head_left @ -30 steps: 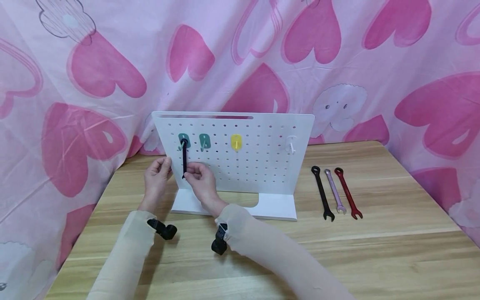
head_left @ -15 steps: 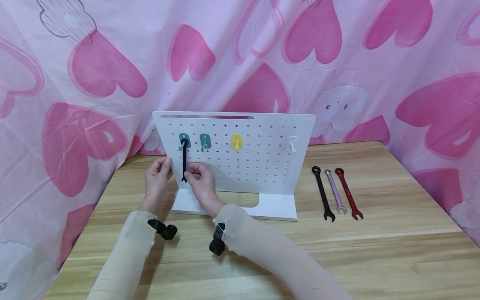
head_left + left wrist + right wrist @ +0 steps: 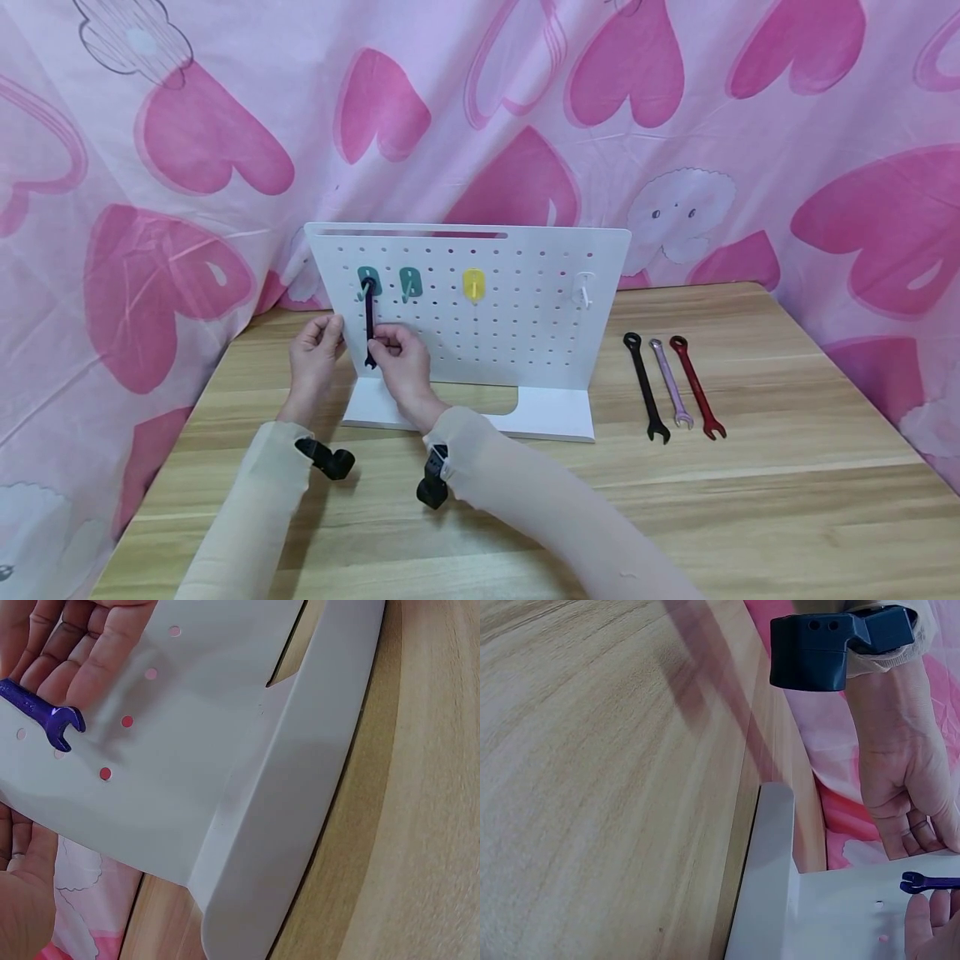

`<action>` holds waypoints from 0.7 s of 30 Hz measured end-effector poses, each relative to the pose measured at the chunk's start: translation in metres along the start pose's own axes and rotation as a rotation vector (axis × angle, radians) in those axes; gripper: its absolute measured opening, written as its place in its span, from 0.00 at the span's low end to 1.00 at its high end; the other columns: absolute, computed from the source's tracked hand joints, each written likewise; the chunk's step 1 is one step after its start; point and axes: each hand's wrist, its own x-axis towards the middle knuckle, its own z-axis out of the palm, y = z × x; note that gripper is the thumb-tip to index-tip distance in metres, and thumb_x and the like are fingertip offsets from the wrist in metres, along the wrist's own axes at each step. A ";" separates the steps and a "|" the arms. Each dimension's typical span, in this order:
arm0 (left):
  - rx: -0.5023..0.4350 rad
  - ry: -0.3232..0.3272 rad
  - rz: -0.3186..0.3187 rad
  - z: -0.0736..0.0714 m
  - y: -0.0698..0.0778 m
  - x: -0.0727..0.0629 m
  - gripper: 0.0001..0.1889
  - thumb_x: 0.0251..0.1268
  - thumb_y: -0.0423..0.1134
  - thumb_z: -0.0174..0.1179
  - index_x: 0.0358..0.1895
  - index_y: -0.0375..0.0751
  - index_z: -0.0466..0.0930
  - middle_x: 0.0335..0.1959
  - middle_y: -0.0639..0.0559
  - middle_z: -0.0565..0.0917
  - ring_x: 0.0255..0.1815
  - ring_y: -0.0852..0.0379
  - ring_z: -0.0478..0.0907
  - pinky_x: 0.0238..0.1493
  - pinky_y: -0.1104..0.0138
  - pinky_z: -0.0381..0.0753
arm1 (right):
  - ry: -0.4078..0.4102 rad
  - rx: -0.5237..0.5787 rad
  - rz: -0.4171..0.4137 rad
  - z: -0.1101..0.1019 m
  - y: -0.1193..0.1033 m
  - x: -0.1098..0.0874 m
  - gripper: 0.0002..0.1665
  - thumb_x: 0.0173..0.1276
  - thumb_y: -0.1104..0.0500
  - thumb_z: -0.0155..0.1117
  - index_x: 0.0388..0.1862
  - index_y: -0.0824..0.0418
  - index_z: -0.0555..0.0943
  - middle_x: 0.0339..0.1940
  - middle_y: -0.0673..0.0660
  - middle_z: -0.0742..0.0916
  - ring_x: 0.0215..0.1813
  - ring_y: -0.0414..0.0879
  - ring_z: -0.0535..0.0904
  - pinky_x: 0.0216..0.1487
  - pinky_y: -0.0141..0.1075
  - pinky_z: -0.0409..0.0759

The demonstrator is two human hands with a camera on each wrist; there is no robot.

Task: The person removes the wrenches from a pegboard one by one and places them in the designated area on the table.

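Note:
A dark wrench hangs from the leftmost green hook on a white pegboard. It looks blue-purple in both wrist views, where its open end sticks out past the fingers. My right hand pinches the wrench's lower shaft in front of the board. Over at the board's left edge, my left hand grips that edge with curled fingers; the right wrist view shows this hand against the edge too. The fingertips behind the board are partly hidden.
Another green hook, a yellow hook and a white hook are on the board. A black wrench, a purple wrench and a red wrench lie on the wooden table. A pink curtain hangs behind.
Slightly more of the wrench's lower end shows below my right fingers, and the right wrist has shifted a little left. The left hand holds its place.

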 end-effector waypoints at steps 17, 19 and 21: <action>0.021 0.010 -0.008 0.001 -0.001 0.001 0.08 0.63 0.51 0.57 0.37 0.53 0.78 0.39 0.61 0.79 0.44 0.66 0.77 0.53 0.71 0.77 | -0.006 -0.007 -0.007 0.003 -0.001 0.001 0.05 0.65 0.63 0.63 0.40 0.57 0.82 0.34 0.47 0.82 0.34 0.37 0.75 0.41 0.31 0.81; 0.029 0.009 -0.012 0.001 -0.001 0.001 0.09 0.63 0.51 0.56 0.38 0.53 0.77 0.39 0.61 0.79 0.44 0.65 0.77 0.54 0.71 0.77 | -0.006 -0.007 -0.007 0.003 -0.001 0.001 0.05 0.65 0.63 0.63 0.40 0.57 0.82 0.34 0.48 0.83 0.34 0.37 0.75 0.41 0.32 0.81; 0.033 0.012 -0.019 0.001 -0.001 0.001 0.09 0.63 0.51 0.56 0.38 0.53 0.78 0.40 0.61 0.79 0.45 0.65 0.77 0.54 0.70 0.77 | -0.006 -0.007 -0.010 0.004 -0.001 0.001 0.05 0.65 0.63 0.63 0.39 0.57 0.82 0.34 0.48 0.83 0.34 0.37 0.75 0.41 0.32 0.81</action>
